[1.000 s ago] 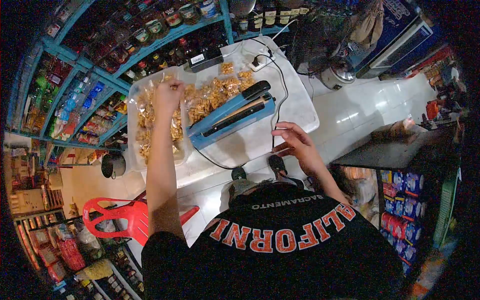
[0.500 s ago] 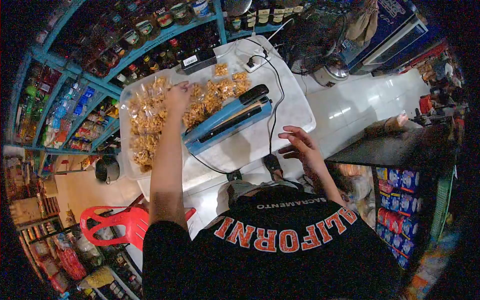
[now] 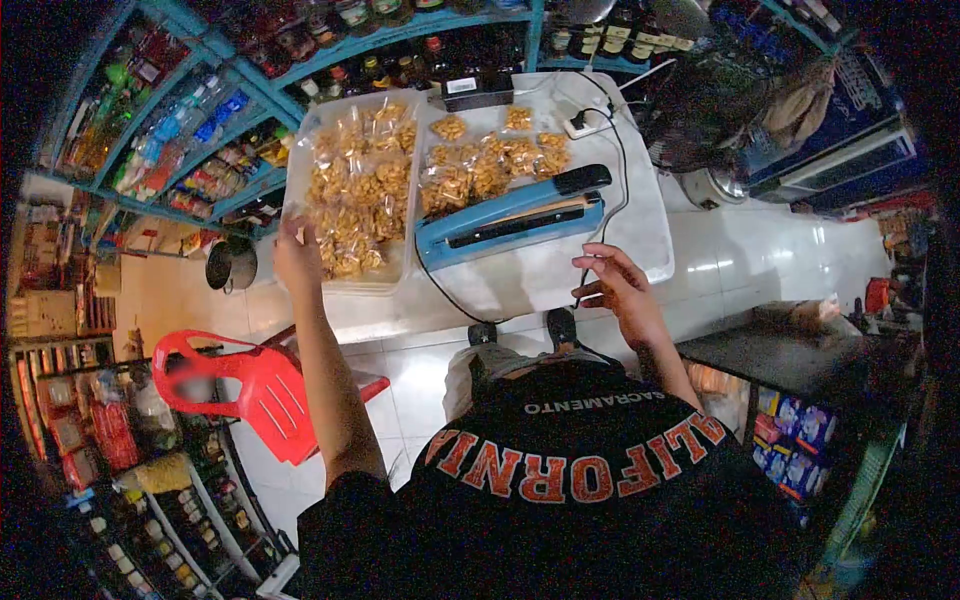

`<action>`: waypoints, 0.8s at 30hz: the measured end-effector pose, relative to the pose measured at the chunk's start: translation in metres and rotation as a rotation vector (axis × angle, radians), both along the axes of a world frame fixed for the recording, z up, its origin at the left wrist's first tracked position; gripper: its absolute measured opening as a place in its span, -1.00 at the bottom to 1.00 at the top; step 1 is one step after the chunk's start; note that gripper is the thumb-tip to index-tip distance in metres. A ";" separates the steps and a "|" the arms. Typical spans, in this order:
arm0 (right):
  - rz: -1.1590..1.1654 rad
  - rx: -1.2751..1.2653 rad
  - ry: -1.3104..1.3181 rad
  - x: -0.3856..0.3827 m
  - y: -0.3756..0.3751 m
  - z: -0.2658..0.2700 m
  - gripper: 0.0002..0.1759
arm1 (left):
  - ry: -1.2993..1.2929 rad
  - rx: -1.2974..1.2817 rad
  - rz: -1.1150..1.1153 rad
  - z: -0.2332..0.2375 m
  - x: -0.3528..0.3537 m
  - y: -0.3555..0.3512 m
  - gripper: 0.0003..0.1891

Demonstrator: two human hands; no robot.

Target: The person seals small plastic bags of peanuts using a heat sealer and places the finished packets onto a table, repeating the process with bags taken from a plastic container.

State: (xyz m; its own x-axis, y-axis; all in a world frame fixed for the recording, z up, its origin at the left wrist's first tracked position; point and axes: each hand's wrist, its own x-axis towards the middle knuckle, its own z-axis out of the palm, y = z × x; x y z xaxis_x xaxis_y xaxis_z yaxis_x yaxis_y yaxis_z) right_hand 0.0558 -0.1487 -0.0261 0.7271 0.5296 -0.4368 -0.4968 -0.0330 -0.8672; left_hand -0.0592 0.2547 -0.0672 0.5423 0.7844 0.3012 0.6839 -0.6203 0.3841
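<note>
My left hand (image 3: 298,252) is at the near left edge of a translucent plastic tray (image 3: 414,225), its fingers bent at the rim and seeming to grip it; blur softens the fingertips. Many clear packets of golden-brown snack pieces (image 3: 360,195) fill the tray. More snack packets (image 3: 495,160) lie on the white table to its right. In front of them a blue impulse sealer (image 3: 515,220) rests at a slant. My right hand (image 3: 622,287) hovers by the table's near edge, right of the sealer, fingers apart and holding nothing.
The white table (image 3: 640,215) carries a power strip (image 3: 588,122) with a black cord and a dark box (image 3: 475,93). A red plastic chair (image 3: 265,395) stands left of me. Blue shelves (image 3: 330,58) with bottles line the back, and a dark counter (image 3: 790,355) is at right.
My left hand has moved from the packets at the tray's far side back to its near left edge. The view has shifted, placing the table farther right. My right hand stays open.
</note>
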 end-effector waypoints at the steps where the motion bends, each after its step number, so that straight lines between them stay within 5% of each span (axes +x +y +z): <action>1: 0.019 -0.005 -0.008 -0.001 0.002 0.000 -0.64 | -0.127 0.066 -0.084 -0.005 -0.007 0.001 -0.81; 2: 0.030 -0.007 -0.009 -0.002 0.004 0.000 -0.64 | -0.255 0.133 -0.170 -0.010 -0.013 0.002 -0.84; 4: 0.030 -0.021 -0.023 -0.004 0.006 -0.001 -0.63 | -0.039 0.262 -0.114 -0.018 -0.022 0.007 -0.75; 7: 0.045 -0.033 -0.021 -0.006 0.006 -0.002 -0.64 | 0.145 0.015 -0.143 -0.026 -0.022 0.006 -0.58; 13: 0.037 -0.018 -0.021 -0.008 0.001 -0.002 -0.64 | 0.188 0.295 -0.119 -0.083 0.003 0.034 -0.71; 16: 0.015 -0.016 -0.027 -0.009 -0.003 -0.005 -0.64 | 0.293 0.189 -0.062 -0.075 0.013 0.026 -0.73; 24: -0.025 -0.003 -0.023 -0.014 -0.007 -0.004 -0.65 | -0.009 0.268 -0.068 -0.061 0.019 0.008 -0.85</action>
